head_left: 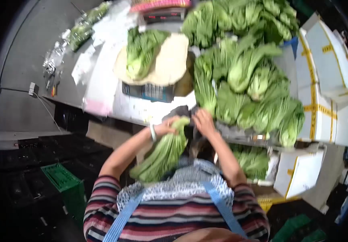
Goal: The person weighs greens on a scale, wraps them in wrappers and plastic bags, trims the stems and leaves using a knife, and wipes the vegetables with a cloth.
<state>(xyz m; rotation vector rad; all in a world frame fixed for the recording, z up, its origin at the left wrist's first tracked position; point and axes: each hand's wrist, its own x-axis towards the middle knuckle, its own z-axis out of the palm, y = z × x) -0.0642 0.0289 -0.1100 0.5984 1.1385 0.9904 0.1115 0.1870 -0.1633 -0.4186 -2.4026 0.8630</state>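
Observation:
A leafy green vegetable [162,155] hangs in front of my apron, its base end up at the table's edge. Around that end my left hand [168,126] is closed. My right hand [204,122] is just to the right, by the table's front edge, fingers bent over something dark; what it holds, if anything, is hidden. Beyond my hands, another leafy green [138,64] lies on a pale round pad [170,60] on top of a box [147,92]. To the right is a large pile of leafy greens [240,76].
A scale with a red display [164,15] stands at the back. Bagged greens [81,34] lie at the back left. White boxes with yellow tape [323,76] are stacked at the right. A green crate [63,181] is at the lower left, and more greens [252,161] sit below the table.

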